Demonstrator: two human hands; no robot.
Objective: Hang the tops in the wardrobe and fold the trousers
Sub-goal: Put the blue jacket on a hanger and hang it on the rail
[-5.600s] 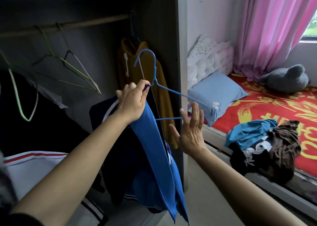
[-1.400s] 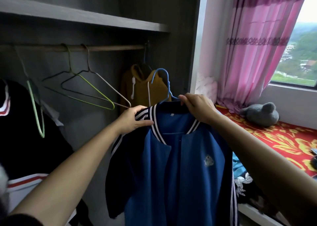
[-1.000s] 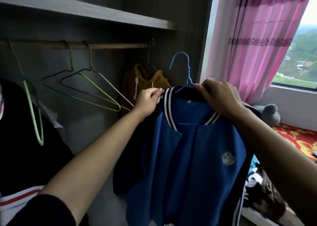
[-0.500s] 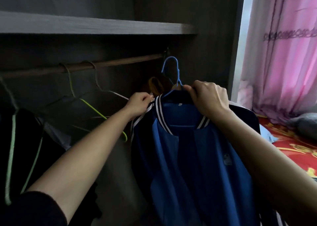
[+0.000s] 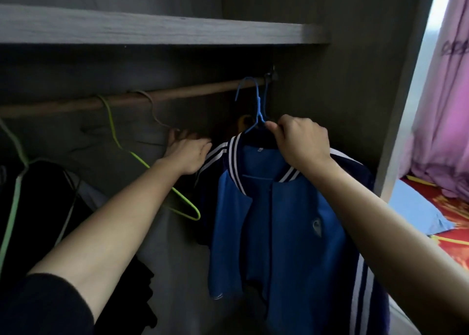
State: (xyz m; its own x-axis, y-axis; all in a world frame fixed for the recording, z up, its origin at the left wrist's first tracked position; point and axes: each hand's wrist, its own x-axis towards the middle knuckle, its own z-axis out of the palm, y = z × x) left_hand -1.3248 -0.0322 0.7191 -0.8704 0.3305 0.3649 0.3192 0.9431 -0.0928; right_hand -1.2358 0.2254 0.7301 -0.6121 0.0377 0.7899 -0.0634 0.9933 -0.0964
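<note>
The blue zip jacket with white-striped collar (image 5: 279,220) hangs on a thin blue wire hanger (image 5: 258,106) at the right end of the grey wardrobe, its hook lying over the brown wooden rod (image 5: 177,95). The right hand (image 5: 299,144) pinches the hanger's neck just above the collar. The left hand (image 5: 187,151) reaches in beside the jacket's shoulder, fingers loose and outstretched, grasping nothing. An empty lime-green wire hanger (image 5: 152,167) hangs further left.

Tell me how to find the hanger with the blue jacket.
Look under the grey shelf to the wooden rail. At its right end is the blue hanger, its neck pinched by the right hand. The green hanger and brown hanger nearby are bare; this one carries a blue jacket.
</note>
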